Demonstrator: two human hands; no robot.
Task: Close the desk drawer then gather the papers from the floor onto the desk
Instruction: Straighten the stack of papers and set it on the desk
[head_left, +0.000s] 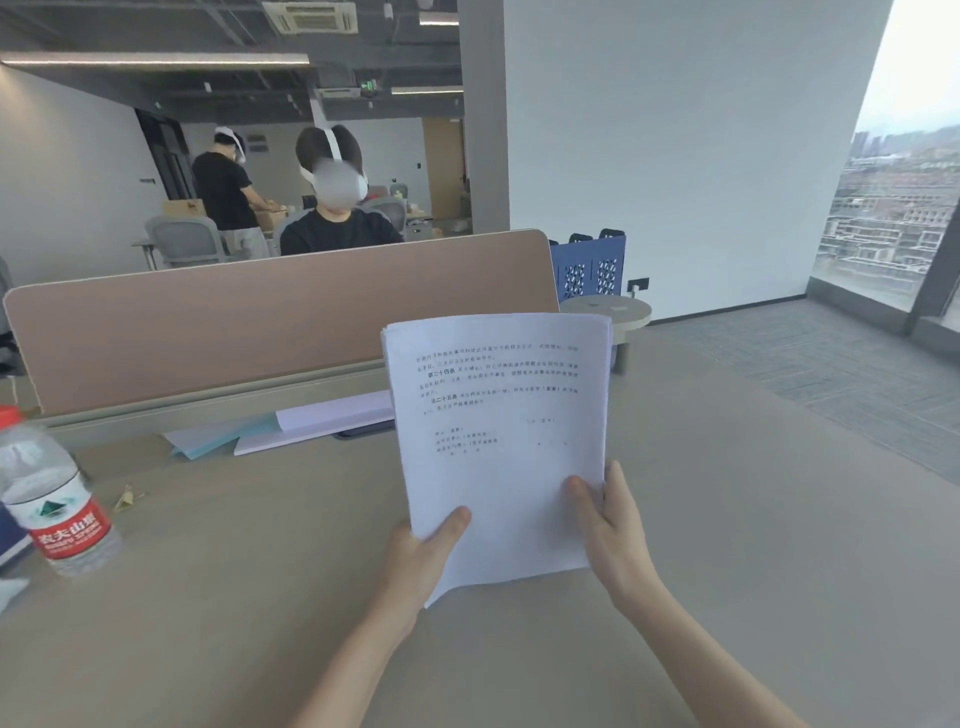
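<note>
A stack of white printed papers (498, 436) stands upright above the beige desk (727, 545), its printed side facing me. My left hand (421, 558) grips the stack's lower left corner, thumb on the front. My right hand (610, 525) grips the lower right edge, thumb on the front as well. The bottom edge of the papers hangs just above the desk top. The desk drawer and the floor under the desk are out of sight.
A water bottle (54, 499) with a red label stands at the left. More sheets and folders (291, 426) lie against the pink divider (260, 322). A small binder clip (124, 499) lies near the bottle. Behind the divider sits a person (337, 218). Carpet floor (831, 374) runs along the right.
</note>
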